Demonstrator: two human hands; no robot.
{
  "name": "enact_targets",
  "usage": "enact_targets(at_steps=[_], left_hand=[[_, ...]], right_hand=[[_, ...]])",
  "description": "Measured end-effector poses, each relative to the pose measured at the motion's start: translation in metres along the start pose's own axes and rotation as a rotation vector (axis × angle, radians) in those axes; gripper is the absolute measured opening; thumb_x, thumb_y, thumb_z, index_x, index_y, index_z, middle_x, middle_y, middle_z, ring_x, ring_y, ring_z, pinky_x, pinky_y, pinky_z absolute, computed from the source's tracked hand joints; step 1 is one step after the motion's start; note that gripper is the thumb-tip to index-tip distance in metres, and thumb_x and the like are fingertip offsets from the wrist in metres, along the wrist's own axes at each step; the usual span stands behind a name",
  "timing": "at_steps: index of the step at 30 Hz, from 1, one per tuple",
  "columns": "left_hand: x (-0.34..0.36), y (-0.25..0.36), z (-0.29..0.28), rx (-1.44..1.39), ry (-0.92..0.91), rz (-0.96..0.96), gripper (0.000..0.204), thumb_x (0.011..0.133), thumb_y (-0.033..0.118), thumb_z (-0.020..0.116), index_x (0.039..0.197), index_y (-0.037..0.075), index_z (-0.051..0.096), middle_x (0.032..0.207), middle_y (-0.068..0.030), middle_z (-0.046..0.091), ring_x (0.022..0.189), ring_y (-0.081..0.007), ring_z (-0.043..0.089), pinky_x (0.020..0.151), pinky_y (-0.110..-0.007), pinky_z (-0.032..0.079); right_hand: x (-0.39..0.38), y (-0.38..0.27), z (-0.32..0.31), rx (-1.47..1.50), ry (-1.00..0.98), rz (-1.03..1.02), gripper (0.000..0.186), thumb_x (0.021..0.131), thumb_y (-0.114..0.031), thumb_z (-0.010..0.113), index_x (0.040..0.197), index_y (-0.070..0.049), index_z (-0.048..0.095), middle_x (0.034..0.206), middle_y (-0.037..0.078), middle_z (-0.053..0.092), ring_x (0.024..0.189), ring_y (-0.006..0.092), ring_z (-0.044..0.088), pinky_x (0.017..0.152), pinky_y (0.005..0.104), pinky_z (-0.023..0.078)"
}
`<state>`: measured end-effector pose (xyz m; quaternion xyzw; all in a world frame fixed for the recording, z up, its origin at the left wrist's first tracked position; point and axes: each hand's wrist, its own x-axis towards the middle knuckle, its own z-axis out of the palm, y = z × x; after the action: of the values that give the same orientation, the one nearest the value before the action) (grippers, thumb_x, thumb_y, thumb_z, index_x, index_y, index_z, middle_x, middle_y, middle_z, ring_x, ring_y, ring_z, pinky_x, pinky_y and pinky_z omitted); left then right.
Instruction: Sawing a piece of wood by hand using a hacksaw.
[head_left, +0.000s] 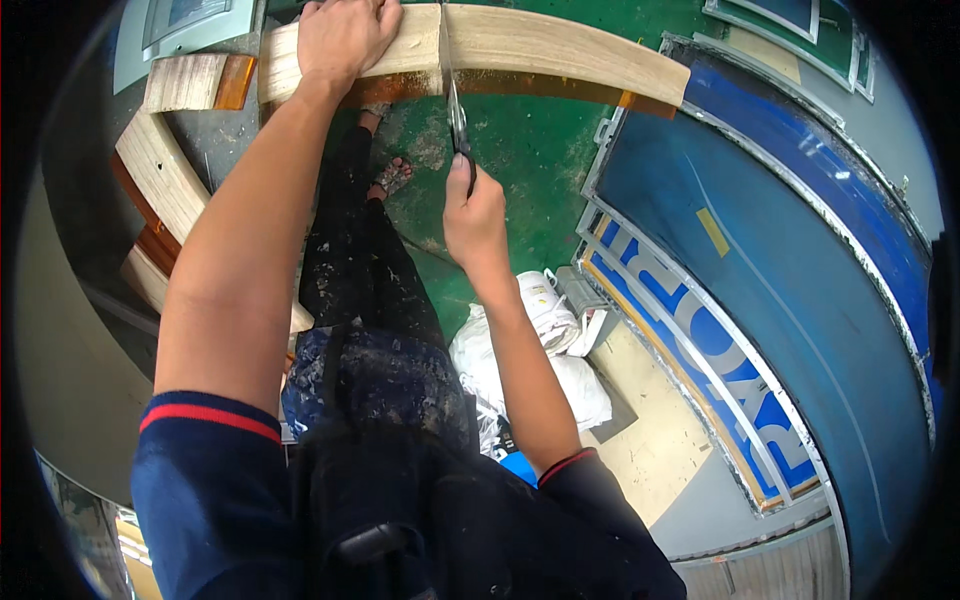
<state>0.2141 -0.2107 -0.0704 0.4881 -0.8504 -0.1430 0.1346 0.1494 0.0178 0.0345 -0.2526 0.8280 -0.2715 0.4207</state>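
Observation:
A long pale wooden squeegee [540, 45] with an amber-brown strip along its near edge lies crosswise at the top of the view. My left hand [347, 38] presses down on its left part, with the fingers curled over the far side. A black-handled handsaw [456, 120] is gripped in my right hand [476, 218], thumb along the handle. The saw's narrow blade points away from me and stands in the wood, just right of my left hand. How deep the cut goes I cannot tell. Sawdust lies on the strip near the blade.
Shorter pieces of similar wood [165, 170] lie on the grey surface at the left. Framed printing screens [750, 250] lean on the right. White cloths [560, 370] lie in a heap near my right forearm. Below is a green floor [530, 190], with my sandalled feet on it.

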Motion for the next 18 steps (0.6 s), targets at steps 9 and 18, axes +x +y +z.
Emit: enact_targets(at_steps=[9, 18], left_hand=[[-0.002, -0.017, -0.006, 0.086, -0.013, 0.015, 0.030, 0.089, 0.027, 0.054, 0.072, 0.006, 0.067, 0.081, -0.0127, 0.069, 0.082, -0.0294, 0.065, 0.079, -0.044, 0.044], [-0.007, -0.020, -0.005, 0.062, -0.015, -0.009, 0.032, 0.090, 0.027, 0.054, 0.069, 0.007, 0.067, 0.079, -0.0130, 0.068, 0.080, -0.0305, 0.065, 0.078, -0.045, 0.044]], right_hand=[[-0.058, 0.010, -0.034, -0.025, -0.078, 0.105, 0.037, 0.102, -0.027, 0.048, 0.088, 0.005, 0.057, 0.069, 0.023, 0.055, 0.060, 0.0360, 0.050, 0.059, 0.0401, 0.042], [-0.055, 0.006, -0.015, -0.048, -0.036, 0.079, 0.036, 0.101, -0.027, 0.047, 0.091, 0.005, 0.059, 0.073, 0.027, 0.059, 0.068, 0.0453, 0.060, 0.061, 0.0470, 0.045]])
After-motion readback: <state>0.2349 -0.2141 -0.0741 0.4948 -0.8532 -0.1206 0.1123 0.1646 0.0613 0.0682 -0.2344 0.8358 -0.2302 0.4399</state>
